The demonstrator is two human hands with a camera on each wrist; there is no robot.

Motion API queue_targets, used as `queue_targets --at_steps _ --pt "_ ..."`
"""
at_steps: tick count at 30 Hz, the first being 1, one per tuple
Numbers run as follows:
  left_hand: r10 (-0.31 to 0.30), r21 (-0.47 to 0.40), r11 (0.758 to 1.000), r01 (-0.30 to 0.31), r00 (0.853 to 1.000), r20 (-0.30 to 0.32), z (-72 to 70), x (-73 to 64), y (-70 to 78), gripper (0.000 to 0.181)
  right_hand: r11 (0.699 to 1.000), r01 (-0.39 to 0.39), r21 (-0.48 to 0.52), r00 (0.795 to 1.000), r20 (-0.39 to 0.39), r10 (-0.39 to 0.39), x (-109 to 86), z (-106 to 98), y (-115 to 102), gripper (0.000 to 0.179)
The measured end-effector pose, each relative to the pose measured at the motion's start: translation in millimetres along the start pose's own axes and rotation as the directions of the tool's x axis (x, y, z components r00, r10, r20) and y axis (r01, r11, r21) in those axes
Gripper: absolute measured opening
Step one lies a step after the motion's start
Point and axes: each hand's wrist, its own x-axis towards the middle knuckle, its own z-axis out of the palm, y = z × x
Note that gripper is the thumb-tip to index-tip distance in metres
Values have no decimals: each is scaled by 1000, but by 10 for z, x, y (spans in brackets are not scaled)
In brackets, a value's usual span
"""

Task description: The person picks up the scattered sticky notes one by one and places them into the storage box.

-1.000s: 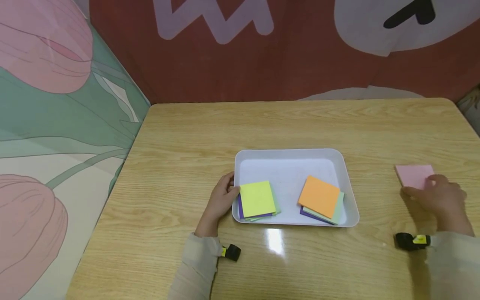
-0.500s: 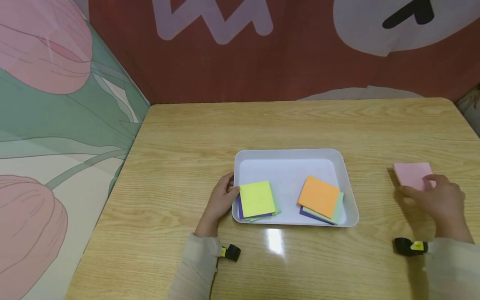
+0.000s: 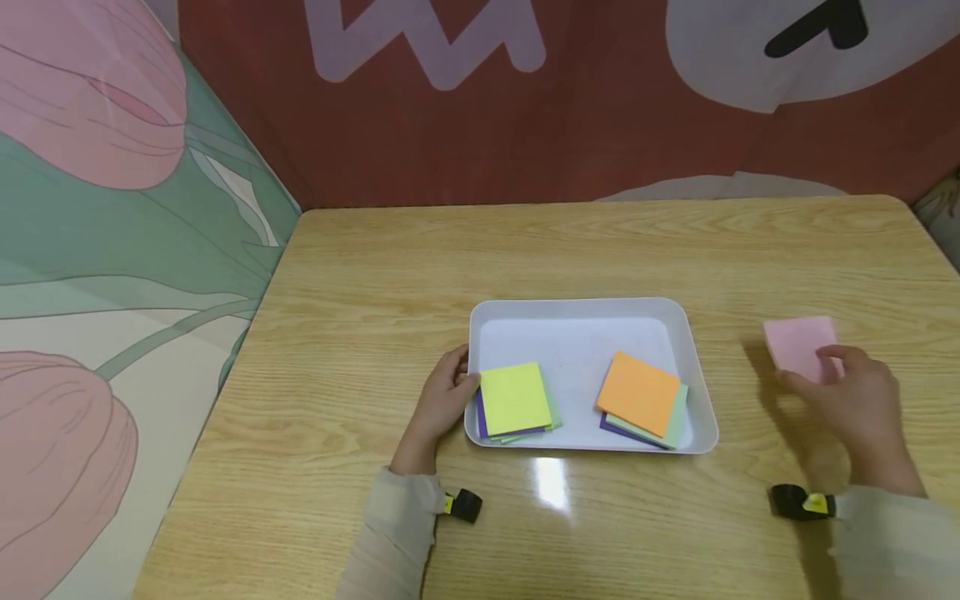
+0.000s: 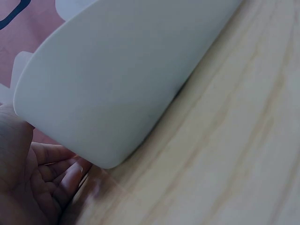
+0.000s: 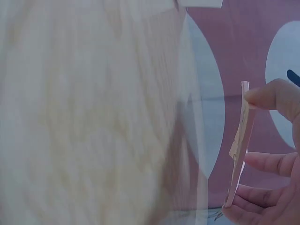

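My right hand pinches a pink pad of sticky notes above the table, right of a white tray. Seen edge-on in the right wrist view, the pink pad sits between thumb and fingertips. My left hand grips the tray's left side, thumb at the rim and fingers along the outer wall. Inside the tray, a yellow pad tops a stack at the left, with purple and green edges showing. An orange pad tops another stack at the right, over a pale green pad and a dark purple one.
The tray stands on a wood-grain table. A red-brown patterned wall rises behind its far edge, and a flowered panel flanks the left. Each wrist bears a small black camera.
The pink pad has come up off the table in my right hand and moved left toward the tray. My left hand and the tray have stayed put.
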Motion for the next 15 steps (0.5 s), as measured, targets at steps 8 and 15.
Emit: queue_targets --at_steps 8,15 --pt "-5 6 1000 5 1000 -3 2 -6 22 44 996 74 48 997 2 -74 -80 59 -171 65" --pt "-7 11 1000 7 1000 -4 0 -5 31 44 990 134 53 990 -44 -131 -116 96 -226 57"
